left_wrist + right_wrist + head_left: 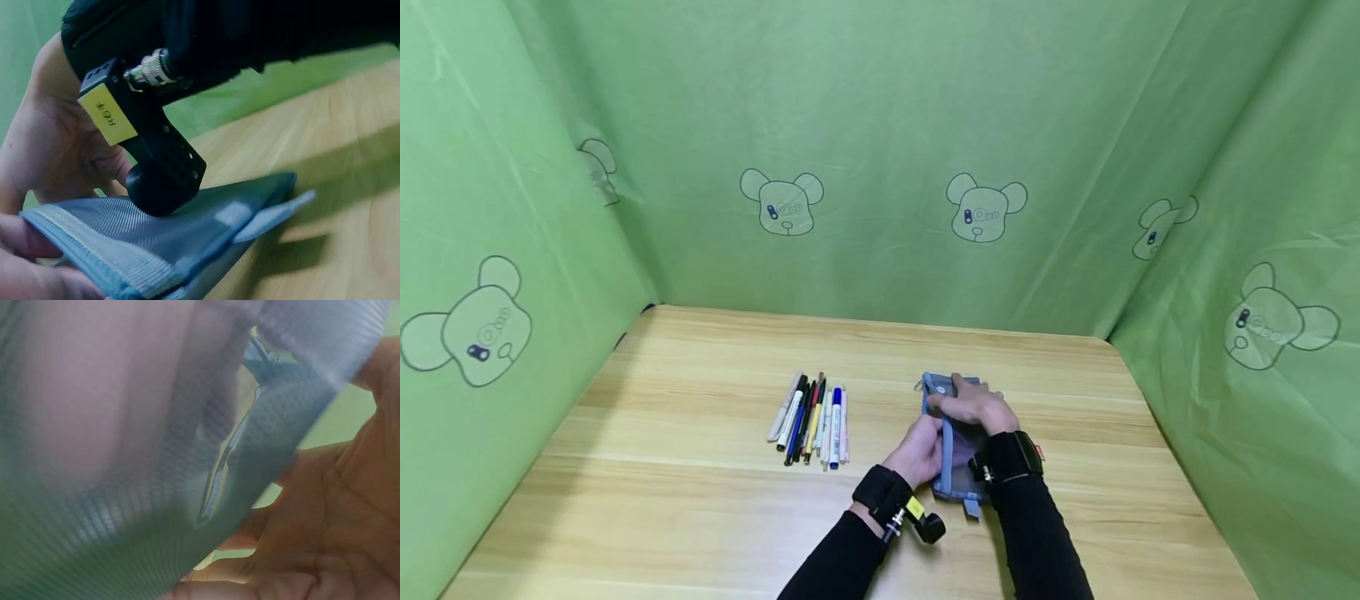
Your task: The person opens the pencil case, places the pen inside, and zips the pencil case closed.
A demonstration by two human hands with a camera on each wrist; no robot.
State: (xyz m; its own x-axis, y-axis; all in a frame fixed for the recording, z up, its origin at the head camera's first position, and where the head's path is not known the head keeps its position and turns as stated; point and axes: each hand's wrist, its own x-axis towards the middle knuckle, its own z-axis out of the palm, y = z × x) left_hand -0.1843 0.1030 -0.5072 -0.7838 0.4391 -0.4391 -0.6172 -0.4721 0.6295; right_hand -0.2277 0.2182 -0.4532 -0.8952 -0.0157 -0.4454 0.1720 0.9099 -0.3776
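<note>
A blue-grey mesh zip pouch [950, 471] lies on the table before me, its zipped edge facing left. My left hand [917, 450] holds the pouch at this opening, and its fingers show through the mesh in the head and right wrist views. In the left wrist view the left hand [34, 275] is at the pouch's [206, 228] open edge. My right hand [976, 406] grips the far part of the pouch from above, thumb toward the zipped edge. The right wrist view shows the right palm [337, 500] beside the mesh [275, 431]; its fingertips are partly hidden.
Several pens and markers [808, 421] lie side by side on the wooden table [700, 500], left of the pouch. Green curtains [880, 100] printed with bear heads stand around the back and both sides. Each wrist wears a black strap with a camera [931, 527].
</note>
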